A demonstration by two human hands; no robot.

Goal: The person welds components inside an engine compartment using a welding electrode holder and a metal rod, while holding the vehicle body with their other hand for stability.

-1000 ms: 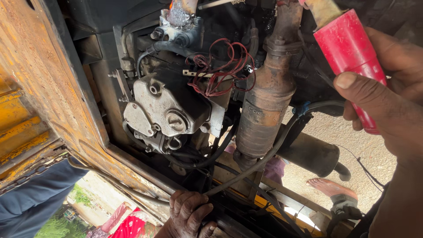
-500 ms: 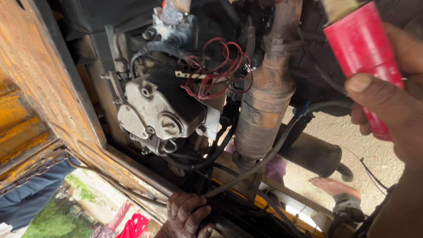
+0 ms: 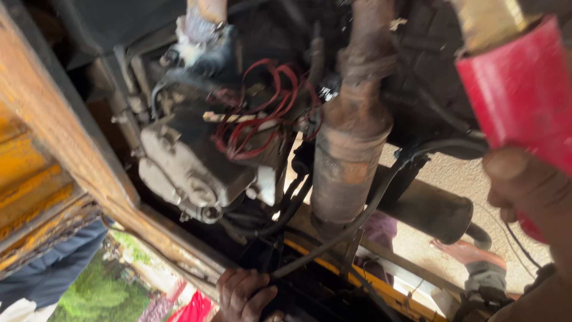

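Gripping hard from the right edge of the head view, the right hand (image 3: 530,197) is wrapping its thumb and fingers around a red cylindrical handle with a brass-coloured collar (image 3: 515,95), so that grip is clamped shut on it; the handle is slanting up toward the top right corner, close to the camera and somewhat blurred. At the bottom centre the left hand (image 3: 244,295) is curling its fingers on or just beside a thin black hose (image 3: 357,223); whether that grip is truly closed on the hose I cannot tell, since the palm is hidden in shadow. The hose is running up and to the right from that hand, passing in front of a rusty brown cylindrical exhaust pipe (image 3: 348,155) that is hanging upright in the middle. Left of the pipe a grey metal engine housing (image 3: 187,173) is sitting, with a tangle of red wires (image 3: 256,113) lying against its upper right side. A rusty orange steel frame rail (image 3: 65,149) is slanting down the left side. Behind the pipe, lower right, a dark cylindrical canister (image 3: 435,209) is lying above sandy ground.
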